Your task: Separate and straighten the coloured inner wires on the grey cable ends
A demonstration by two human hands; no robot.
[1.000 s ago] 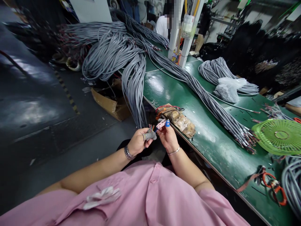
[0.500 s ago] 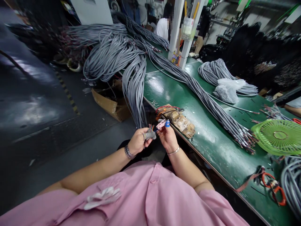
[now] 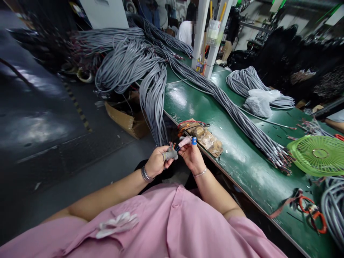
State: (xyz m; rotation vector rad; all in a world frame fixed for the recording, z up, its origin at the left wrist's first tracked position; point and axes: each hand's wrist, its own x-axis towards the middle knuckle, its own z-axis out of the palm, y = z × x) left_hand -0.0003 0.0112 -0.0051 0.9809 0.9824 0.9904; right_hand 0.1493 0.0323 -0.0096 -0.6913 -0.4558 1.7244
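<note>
In front of my shirt, my left hand (image 3: 156, 161) is closed around the end of a grey cable (image 3: 170, 155). Thin coloured wires (image 3: 172, 145) fan out of that end, red, orange and others among them. My right hand (image 3: 192, 157) is just to the right, its fingers pinched at a dark blue wire (image 3: 177, 148) from the same cable. A blue band (image 3: 194, 141) wraps its thumb tip. Something pale pink (image 3: 185, 142) lies along its index finger; whether it is a finger wrap or a held piece I cannot tell. The fingertips are partly hidden.
A wooden block (image 3: 205, 138) with red and black leads sits at the edge of the green table (image 3: 242, 179). Long grey cable bundles (image 3: 215, 93) lie across it. At the right are a green fan (image 3: 319, 154) and orange-handled scissors (image 3: 313, 215). A cardboard box (image 3: 123, 120) stands on the floor.
My right hand has shifted slightly to the right and turned a little, and the pale pink piece has turned with it. My left hand and the grey cable are nearly still.
</note>
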